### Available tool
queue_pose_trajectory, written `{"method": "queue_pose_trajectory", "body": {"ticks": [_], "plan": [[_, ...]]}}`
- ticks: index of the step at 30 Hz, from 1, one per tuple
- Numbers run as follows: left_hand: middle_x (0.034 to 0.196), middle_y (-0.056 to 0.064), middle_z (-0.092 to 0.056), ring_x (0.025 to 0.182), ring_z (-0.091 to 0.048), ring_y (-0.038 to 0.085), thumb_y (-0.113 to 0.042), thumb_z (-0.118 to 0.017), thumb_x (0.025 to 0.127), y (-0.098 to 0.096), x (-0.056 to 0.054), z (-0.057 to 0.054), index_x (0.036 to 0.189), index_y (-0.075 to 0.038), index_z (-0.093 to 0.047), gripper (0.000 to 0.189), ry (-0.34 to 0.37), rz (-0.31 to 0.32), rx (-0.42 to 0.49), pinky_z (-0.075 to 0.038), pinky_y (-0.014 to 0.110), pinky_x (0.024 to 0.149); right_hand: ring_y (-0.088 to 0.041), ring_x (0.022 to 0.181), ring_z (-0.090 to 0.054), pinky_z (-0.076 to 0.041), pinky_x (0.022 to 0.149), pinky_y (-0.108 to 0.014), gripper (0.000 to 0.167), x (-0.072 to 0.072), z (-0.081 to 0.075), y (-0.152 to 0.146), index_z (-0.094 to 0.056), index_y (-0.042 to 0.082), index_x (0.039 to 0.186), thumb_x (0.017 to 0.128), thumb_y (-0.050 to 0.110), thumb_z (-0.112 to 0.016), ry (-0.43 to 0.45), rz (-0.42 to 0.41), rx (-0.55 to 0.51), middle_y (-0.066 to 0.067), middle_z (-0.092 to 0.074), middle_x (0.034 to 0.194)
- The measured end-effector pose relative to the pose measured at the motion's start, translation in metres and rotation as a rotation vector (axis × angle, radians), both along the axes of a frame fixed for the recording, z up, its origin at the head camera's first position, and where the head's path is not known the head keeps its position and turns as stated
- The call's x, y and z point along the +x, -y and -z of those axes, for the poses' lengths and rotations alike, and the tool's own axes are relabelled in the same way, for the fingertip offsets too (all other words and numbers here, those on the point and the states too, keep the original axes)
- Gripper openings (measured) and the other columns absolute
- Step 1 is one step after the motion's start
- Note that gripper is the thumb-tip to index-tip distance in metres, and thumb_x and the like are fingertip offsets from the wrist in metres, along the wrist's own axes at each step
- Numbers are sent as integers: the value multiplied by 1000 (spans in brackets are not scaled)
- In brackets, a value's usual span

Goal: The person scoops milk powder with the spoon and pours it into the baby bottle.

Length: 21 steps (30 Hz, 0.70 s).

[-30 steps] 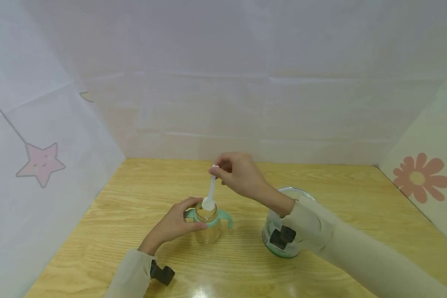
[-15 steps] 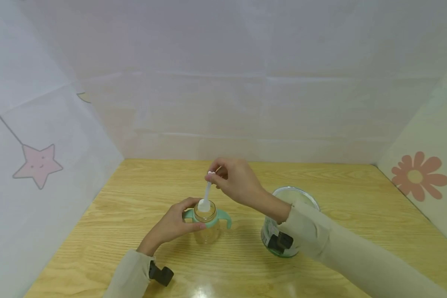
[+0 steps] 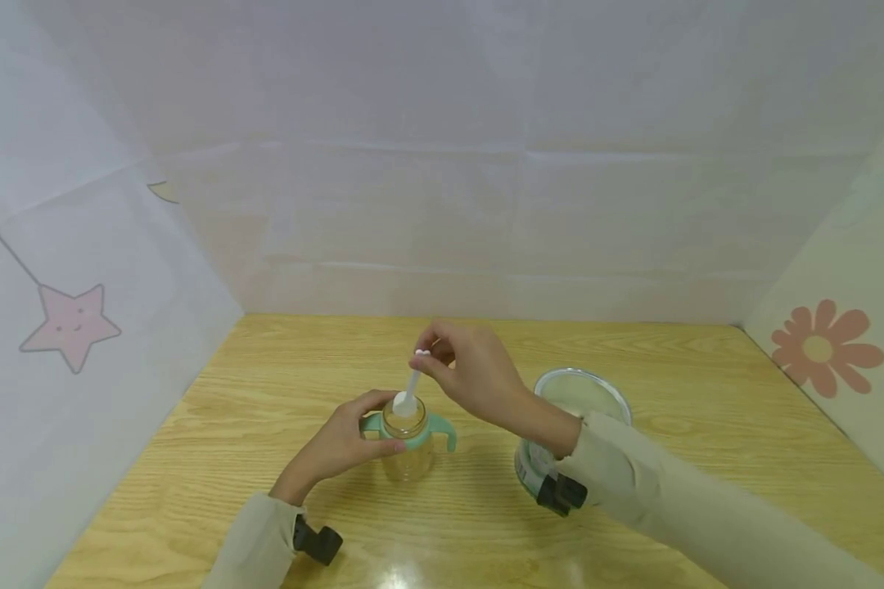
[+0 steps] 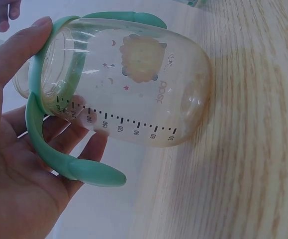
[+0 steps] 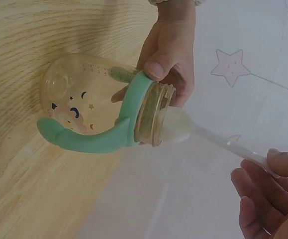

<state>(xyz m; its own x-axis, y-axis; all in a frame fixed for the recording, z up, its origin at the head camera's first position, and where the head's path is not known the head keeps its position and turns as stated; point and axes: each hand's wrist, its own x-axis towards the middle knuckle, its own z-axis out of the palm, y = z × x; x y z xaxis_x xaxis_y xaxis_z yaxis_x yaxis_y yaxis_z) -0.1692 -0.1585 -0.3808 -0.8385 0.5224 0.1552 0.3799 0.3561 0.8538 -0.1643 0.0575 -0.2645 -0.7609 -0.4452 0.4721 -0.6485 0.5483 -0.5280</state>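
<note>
In the head view a clear baby bottle [image 3: 408, 466] without a lid stands upright on the wooden table, its mint-green two-handled collar [image 3: 442, 429] around the neck. My left hand [image 3: 345, 440] grips it from the left, thumb and fingers round the collar, as the left wrist view shows close up. My right hand [image 3: 479, 375] pinches the end of a white measuring scoop [image 5: 224, 143] between thumb and fingers. The scoop hangs steeply, its bowl [image 5: 175, 124] right at the bottle's open mouth. Measuring marks run along the bottle wall [image 4: 134, 74]; no liquid shows inside.
A round canister [image 3: 528, 470] with a silver rim and green base stands to the right, partly hidden behind my right wrist and sleeve. White sheets with a printed star [image 3: 71, 329] and flower [image 3: 818, 349] enclose the table [image 3: 324, 352] at the back and sides.
My right hand has lowered, bringing the scoop's bowl down against the bottle's mouth and slightly left. The left hand and the bottle have stayed in place.
</note>
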Motion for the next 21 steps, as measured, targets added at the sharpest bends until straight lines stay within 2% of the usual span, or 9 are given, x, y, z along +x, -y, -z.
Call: {"method": "queue_pose_trajectory", "body": {"ticks": [7, 16, 21], "plan": [[122, 9, -57, 108, -54, 23, -26, -72, 86, 0, 0, 0, 135, -11, -50, 56, -9, 3, -8, -47, 41, 89, -12, 68, -67, -47, 56, -17, 10, 8, 8, -5, -64, 8, 87, 86, 15, -71, -80, -7, 1, 0, -70, 75], [123, 10, -57, 108, -55, 23, -26, -72, 86, 0, 0, -1, 136, -11, -49, 57, 5, 9, 0, -48, 41, 88, -14, 69, -68, -45, 54, -15, 12, 11, 14, -8, -62, 7, 88, 84, 12, -72, -148, -37, 2, -2, -71, 77], [123, 10, -57, 108, -55, 24, -26, -72, 86, -2, 0, -1, 136, -11, -49, 58, 15, 10, 5, -48, 41, 89, -13, 68, -68, -49, 57, -17, 12, 13, 17, -11, -61, 8, 87, 84, 12, -72, -169, -44, 20, -1, -72, 77]]}}
